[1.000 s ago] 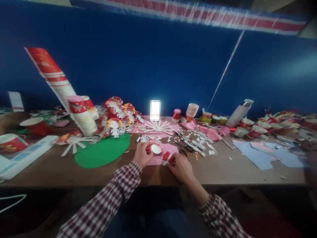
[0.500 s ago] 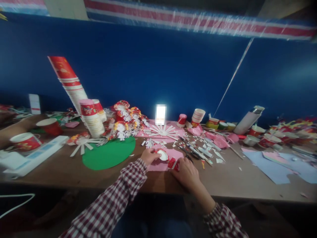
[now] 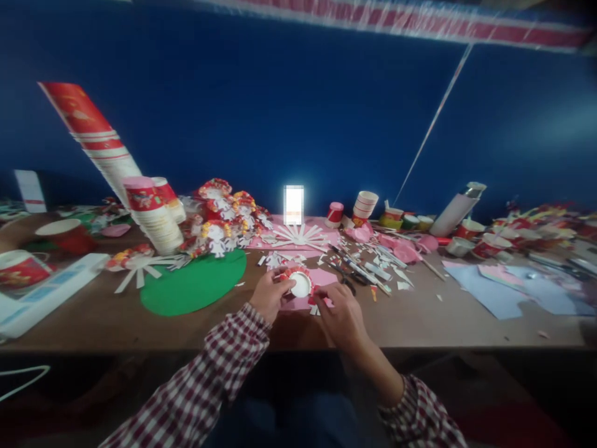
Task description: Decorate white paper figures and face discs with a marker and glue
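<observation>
My left hand (image 3: 272,295) is closed on the left edge of a cut-down paper cup (image 3: 302,285), its round white base facing up and red strips fringed around it. At the cup's right side, the fingers of my right hand (image 3: 342,313) pinch a red strip; a few small white bits show just below the fingertips. Beneath both hands lies a sheet of pink paper (image 3: 326,278). A pair of dark scissors (image 3: 347,283) rests just beyond my right hand.
A green paper oval (image 3: 196,284) lies left, near a tall leaning stack of paper cups (image 3: 109,155) and several cut-out paper figures (image 3: 217,236). Paper scraps and pens (image 3: 361,270) cover the right side. A bright phone screen (image 3: 293,205) stands behind. Another person's arm (image 3: 16,231) shows far left.
My right hand has moved left to the cup, and the red piece by it now sits against the rim. The cup's fringe shows more fully. My view has shifted slightly right and down.
</observation>
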{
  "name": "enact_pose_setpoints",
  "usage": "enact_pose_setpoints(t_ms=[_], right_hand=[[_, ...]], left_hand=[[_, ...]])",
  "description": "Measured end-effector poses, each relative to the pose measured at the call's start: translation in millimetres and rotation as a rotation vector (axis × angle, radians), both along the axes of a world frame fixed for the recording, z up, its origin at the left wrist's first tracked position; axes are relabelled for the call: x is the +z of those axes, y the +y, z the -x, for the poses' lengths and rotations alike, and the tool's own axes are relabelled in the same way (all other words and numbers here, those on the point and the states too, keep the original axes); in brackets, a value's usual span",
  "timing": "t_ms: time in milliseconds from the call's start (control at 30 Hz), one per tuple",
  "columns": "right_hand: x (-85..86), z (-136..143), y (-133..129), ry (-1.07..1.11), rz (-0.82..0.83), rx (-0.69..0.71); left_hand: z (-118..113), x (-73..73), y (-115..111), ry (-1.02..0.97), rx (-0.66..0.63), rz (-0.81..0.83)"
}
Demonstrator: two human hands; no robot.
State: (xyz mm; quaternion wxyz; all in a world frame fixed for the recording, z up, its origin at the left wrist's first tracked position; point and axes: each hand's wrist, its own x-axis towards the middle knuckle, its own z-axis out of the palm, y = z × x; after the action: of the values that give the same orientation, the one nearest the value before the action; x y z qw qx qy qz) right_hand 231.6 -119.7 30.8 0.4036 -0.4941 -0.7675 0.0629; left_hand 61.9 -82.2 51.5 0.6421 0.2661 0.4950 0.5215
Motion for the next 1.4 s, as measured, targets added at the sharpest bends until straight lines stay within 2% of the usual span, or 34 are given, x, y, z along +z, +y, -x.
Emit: enact_pose_setpoints(t_ms=[167,367,500,633,800,967,1033,1167,1200,1267,1333,1400], right_hand=[[2.7,9,-2,0.041,-0.044,0.044],[-2.7,15,1,0.002,-0.039,0.027],[-4.7,2,-5,0.025,0.067,0.011],[-2.7,-17,-15,0.026,0.195,0.011],[-2.1,-23,-18,-0.012,0.165,-0.001],[-2.5,-22,-20,-0.095,0.129,-0.009],[-1.4,-27,-23,-0.125,0.181,0.059],[2.5,-44,-26,-0.246,0.420,0.305],[3.6,-46,-25,-0.253,0.427,0.287],[5.4,-44,-23,-0.188,0.377,0.159],[5.8,-33,-19,-0.025,0.359,0.025],[4.5,-18,-14,0.201,0.432,-0.017]], left_hand=[[-9,3.7,-8,0.028,0.029,-0.090],[-14,2.1,-9,0.059,0.030,-0.080],[-10,-2.8,-5,0.082,0.067,-0.059],[-14,-12.7,-2,0.093,0.021,-0.089],[-24,-23.9,-2,0.105,0.017,-0.132],[-20,-19.2,1,0.175,0.124,-0.114],[-13,-14.5,3,0.194,0.168,-0.109],[-3,-8.8,4,0.167,0.193,-0.131],[-2,-8.7,4,0.161,0.195,-0.139],[-3,-9.7,3,0.172,0.198,-0.161],[-6,-12.1,0,0.199,0.206,-0.205],[-9,-14.9,-3,0.241,0.220,-0.270]])
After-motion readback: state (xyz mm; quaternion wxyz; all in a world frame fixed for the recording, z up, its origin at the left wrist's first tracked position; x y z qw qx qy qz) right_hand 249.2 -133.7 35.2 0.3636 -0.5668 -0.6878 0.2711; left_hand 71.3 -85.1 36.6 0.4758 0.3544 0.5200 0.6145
